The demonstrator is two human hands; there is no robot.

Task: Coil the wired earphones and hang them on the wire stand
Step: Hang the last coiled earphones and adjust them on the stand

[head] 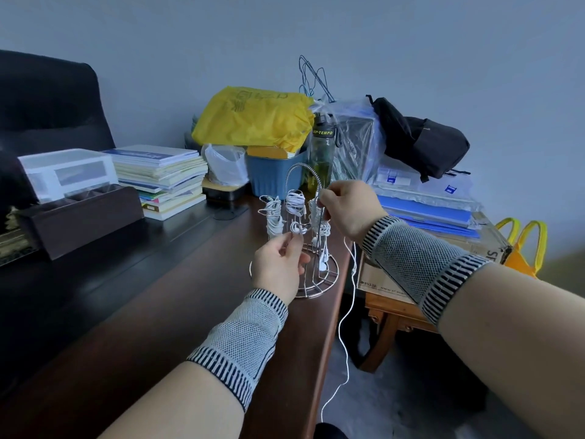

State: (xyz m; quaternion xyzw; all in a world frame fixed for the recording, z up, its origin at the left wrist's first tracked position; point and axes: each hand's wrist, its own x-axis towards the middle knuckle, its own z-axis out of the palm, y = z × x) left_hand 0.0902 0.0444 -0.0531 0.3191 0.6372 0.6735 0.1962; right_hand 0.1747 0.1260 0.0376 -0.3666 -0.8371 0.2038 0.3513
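earphones (346, 327) trail as a thin white cord off the near edge of the table (158, 312), running down toward the floor and up to my right hand (346, 209). my left hand (278, 264) sits nearer to me, its grip pinching a small white loop of cord at the fingertips, just in front of the wire stand (311, 242). my right hand is a little farther and higher, its grip pinching the cord against the stand's upright rod. both wrists wear grey knit wrist bands (414, 264). several white coiled bundles (296, 202) already hang on the stand's arms, and earbuds dangle over its round base. farther back sit a blue bin (273, 179), a dark bottle (321, 150), a stack of books (164, 175), a yellow bag (253, 117) and a black backpack (424, 137), against the wall.
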